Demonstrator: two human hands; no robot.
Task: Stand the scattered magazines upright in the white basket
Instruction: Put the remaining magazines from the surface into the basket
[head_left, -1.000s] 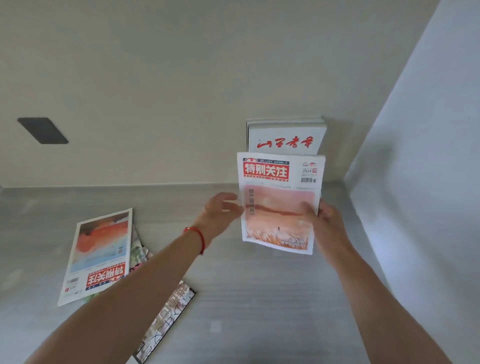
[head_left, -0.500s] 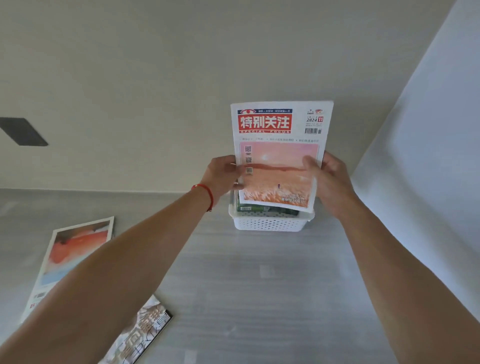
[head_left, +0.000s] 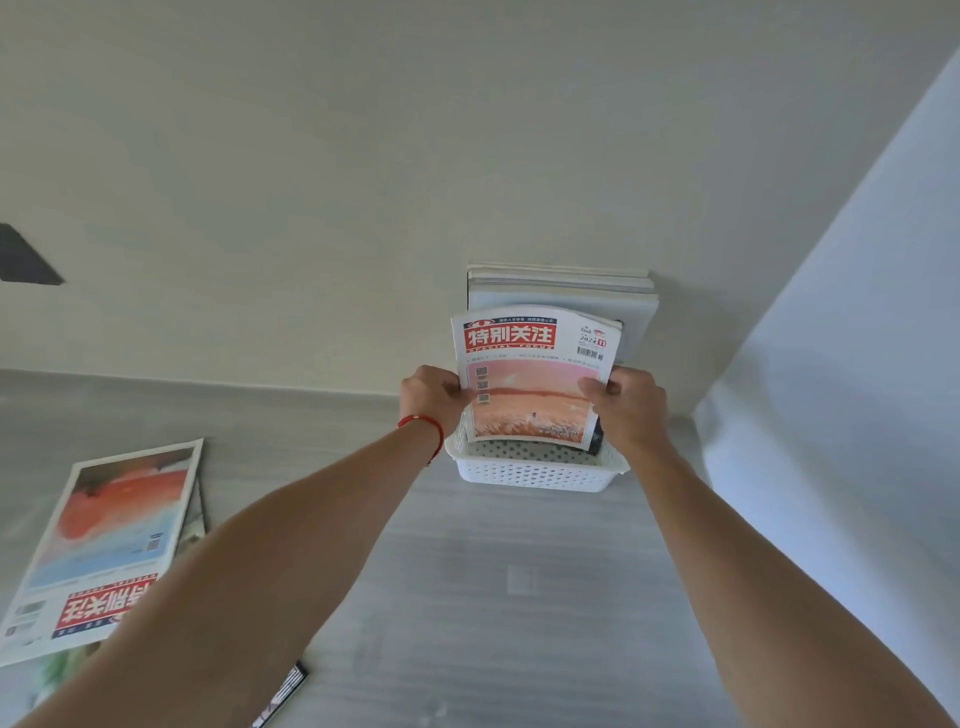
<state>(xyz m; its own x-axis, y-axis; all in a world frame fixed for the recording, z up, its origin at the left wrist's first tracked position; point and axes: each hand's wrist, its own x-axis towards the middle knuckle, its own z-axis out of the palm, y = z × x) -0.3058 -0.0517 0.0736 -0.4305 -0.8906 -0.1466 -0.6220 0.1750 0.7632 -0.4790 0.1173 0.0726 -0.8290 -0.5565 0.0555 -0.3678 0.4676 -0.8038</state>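
Observation:
A magazine with a red title block and a pink sunset cover stands upright with its lower edge inside the white perforated basket. My left hand grips its left edge and my right hand grips its right edge. Behind it, several pale magazines stand upright in the basket against the wall. On the table at the left lies another magazine with a red and blue cover, on top of a further one. A dark-covered magazine shows at the bottom edge, mostly hidden by my left arm.
The basket stands at the back of a grey wood-grain table, against the cream wall. A pale wall closes off the right side close to the basket. A dark rectangle is set in the wall at far left.
Both hands have lowered the sunset magazine from above the basket down into it, in front of the standing magazines. The stack behind it is in view again.

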